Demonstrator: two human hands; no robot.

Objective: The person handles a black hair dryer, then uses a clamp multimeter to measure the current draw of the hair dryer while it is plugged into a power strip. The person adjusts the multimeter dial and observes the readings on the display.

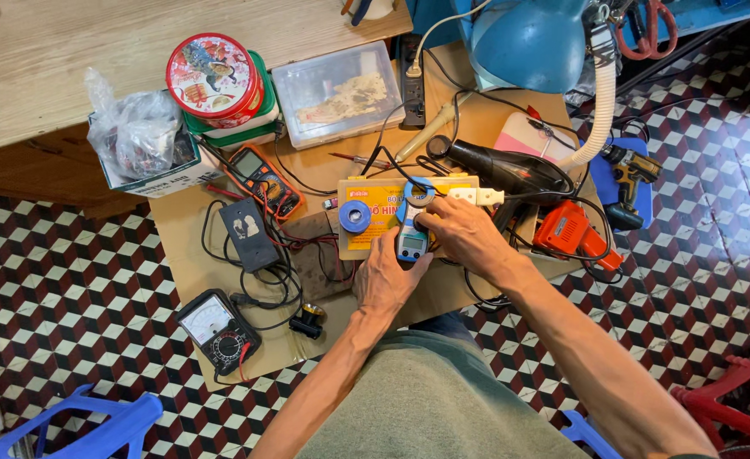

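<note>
My left hand (387,278) holds the lower end of a small blue and white clamp meter (411,238) with a little screen, lying on a yellow box (375,223). My right hand (464,235) rests on the meter's right side, fingers curled over its upper part near the round jaw (419,194). A blue spool (355,217) sits on the yellow box just left of the meter. A white connector (475,196) lies above my right hand.
On the low wooden board (195,280): an orange multimeter (265,179), a black adapter (247,231), an analog meter (219,330), a black heat gun (502,167), an orange tool (572,235), a clear plastic box (338,93), a round tin (214,75). A blue lamp (528,38) hangs above.
</note>
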